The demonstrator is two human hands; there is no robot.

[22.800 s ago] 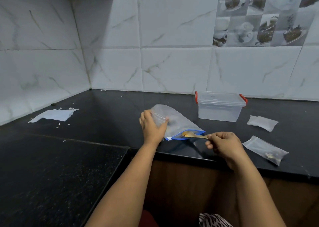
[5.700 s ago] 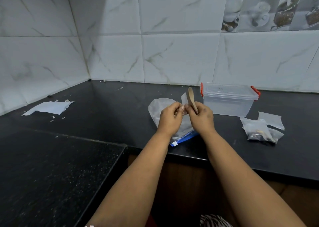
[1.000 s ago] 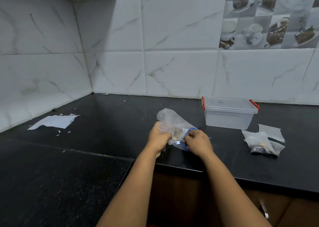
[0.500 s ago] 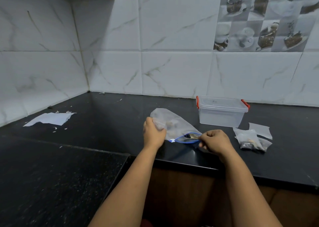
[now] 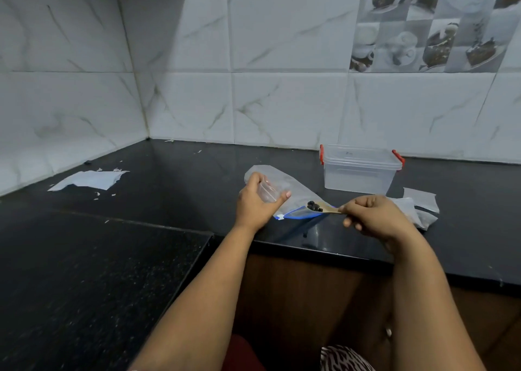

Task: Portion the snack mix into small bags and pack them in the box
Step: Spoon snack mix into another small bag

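One large zip bag (image 5: 293, 194), flat at counter (image 5: 169, 190) centre. One small bag (image 5: 267, 191), gripped by left hand (image 5: 258, 201). One wooden spoon (image 5: 324, 208), loaded with dark snack pieces (image 5: 313, 206), pinched by right hand (image 5: 375, 215); half a second ago its bowl was inside the bag mouth. One lidded box (image 5: 361, 170), at 1 o'clock. Small bags (image 5: 420, 203) at 3 o'clock, count unclear. One torn paper (image 5: 90, 179), at 9 o'clock.

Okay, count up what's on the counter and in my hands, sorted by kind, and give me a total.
Large zip bag with blue seal: 1
Small bag held by the left hand: 1
Small bags lying by the right hand: at least 2, overlapping, exact count unclear
Wooden spoon carrying dark snack pieces: 1
Clear box with red latches, lid on: 1
Torn white paper: 1
Total: at least 7
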